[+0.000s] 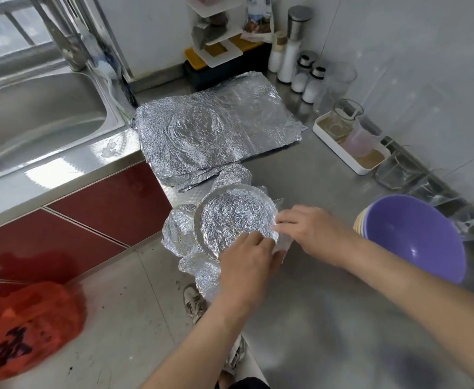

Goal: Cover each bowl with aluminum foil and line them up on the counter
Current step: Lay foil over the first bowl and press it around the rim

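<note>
Left hand [247,262] fingers curl over the foiled bowl [236,220] at its near rim; right hand [314,234] fingers, close together, pinch its edge; purple bowls [415,237] are stacked beside.

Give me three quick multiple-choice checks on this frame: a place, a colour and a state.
1. Where do the flat foil sheets lie?
A) in the sink
B) on the counter, beyond the foil-covered bowl
C) on the floor

2. What colour is the top bowl of the uncovered stack?
A) purple
B) green
C) red

3. What are the hands doing?
A) both hang idle
B) both are at the foil on the covered bowl's near rim
C) one lifts the top bowl

Answers:
1 B: the sheets lie spread on the steel behind the bowl.
2 A: its inside shows purple.
3 B: the left hand and the right hand both meet the foil at that rim.
</note>
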### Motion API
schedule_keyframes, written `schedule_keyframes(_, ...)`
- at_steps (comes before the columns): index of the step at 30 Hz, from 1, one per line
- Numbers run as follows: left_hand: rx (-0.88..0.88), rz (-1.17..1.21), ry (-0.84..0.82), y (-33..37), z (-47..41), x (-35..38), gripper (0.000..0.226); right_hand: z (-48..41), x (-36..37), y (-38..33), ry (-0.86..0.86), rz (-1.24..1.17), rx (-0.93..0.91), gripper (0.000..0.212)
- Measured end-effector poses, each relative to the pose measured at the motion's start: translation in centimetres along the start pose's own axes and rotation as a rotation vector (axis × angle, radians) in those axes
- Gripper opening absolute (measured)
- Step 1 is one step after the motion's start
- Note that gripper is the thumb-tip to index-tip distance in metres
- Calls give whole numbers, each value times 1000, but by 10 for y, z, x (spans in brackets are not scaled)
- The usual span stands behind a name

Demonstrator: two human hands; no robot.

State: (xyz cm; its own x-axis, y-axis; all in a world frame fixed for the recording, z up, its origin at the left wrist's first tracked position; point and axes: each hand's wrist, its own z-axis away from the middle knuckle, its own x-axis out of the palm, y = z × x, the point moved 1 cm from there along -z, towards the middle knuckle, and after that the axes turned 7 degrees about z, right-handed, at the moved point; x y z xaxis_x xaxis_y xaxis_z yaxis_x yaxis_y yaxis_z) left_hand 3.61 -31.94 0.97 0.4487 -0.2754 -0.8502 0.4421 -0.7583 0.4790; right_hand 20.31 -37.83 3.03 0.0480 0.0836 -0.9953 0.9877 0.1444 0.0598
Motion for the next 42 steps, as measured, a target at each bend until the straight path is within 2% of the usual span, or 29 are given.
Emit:
schedule_keyframes(1, -3, -2, -6, 2, -4, 2, 34, 1, 2, 5, -29, 39, -33, 22)
schedule_keyframes(4, 5, -22, 13, 6, -11, 6, 33, -2, 4, 13, -55, 109, -109, 27)
schedule_keyframes(8, 42, -13, -2, 3, -10, 3, 30, -4, 4, 15, -23, 135, -232, 22)
schedule_keyframes(11, 142, -33, -45, -7, -5, -1, 23, -3, 4, 14, 7, 175, -322, 20)
schedule_keyframes(14, 222, -50, -98, -23, 3, -5, 26, 0, 4, 6, 53, 206, -393, 19)
schedule_keyframes(22, 276, -12, -106, -49, 7, -19, 6, -2, 12, -7, 120, 184, -366, 17)
schedule_keyframes(26, 252, -36, -116, -58, 6, -21, 18, -8, 15, -12, 138, 181, -363, 16)
schedule_keyframes(33, 321, -105, -115, -27, 8, -15, 27, -2, 6, -2, 149, 225, -417, 19)
schedule_keyframes(36, 237, -87, -119, -15, 8, -6, 27, 4, 6, 9, 144, 221, -374, 20)
schedule_keyframes(38, 158, 33, -89, -8, 7, 2, 16, 4, 7, 16, 152, 185, -269, 14)
schedule_keyframes(39, 138, 119, -82, -5, 6, 4, 7, 4, 6, 19, 168, 148, -165, 13)
schedule_keyframes(42, 115, 295, -108, -3, 3, -8, 22, 5, -1, 16, 273, -106, 306, 17)
